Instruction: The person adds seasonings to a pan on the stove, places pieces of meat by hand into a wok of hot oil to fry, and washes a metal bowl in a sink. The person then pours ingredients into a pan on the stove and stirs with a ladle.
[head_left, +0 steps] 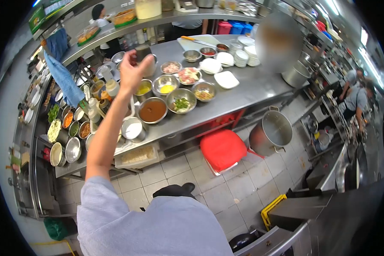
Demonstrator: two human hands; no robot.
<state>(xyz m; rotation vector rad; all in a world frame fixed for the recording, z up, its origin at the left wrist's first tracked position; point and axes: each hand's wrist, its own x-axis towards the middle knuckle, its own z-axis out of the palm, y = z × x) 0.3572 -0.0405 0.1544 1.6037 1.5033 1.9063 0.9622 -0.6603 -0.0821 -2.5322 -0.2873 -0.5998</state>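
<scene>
My left hand (134, 70) is raised over the far part of the steel counter (239, 91), with thumb and fingers apart. Just beyond it stands a dark-topped container (143, 52); whether the fingertips touch it I cannot tell. Below and right of the hand are metal bowls: one of brown sauce (152, 110), one of chopped green vegetables (181, 101), one with something yellow (166, 88) and one of cut meat (189, 76). A small bowl of yellow liquid (144, 88) sits nearest the wrist. My right hand is out of view.
Squeeze bottles (93, 114) and bowls of ingredients crowd the counter's left. White bowls (210, 66) and a knife (199, 41) lie farther back. A large pot (271, 133) and a red-covered container (222, 149) stand on the floor. Other people (357, 100) are at the right.
</scene>
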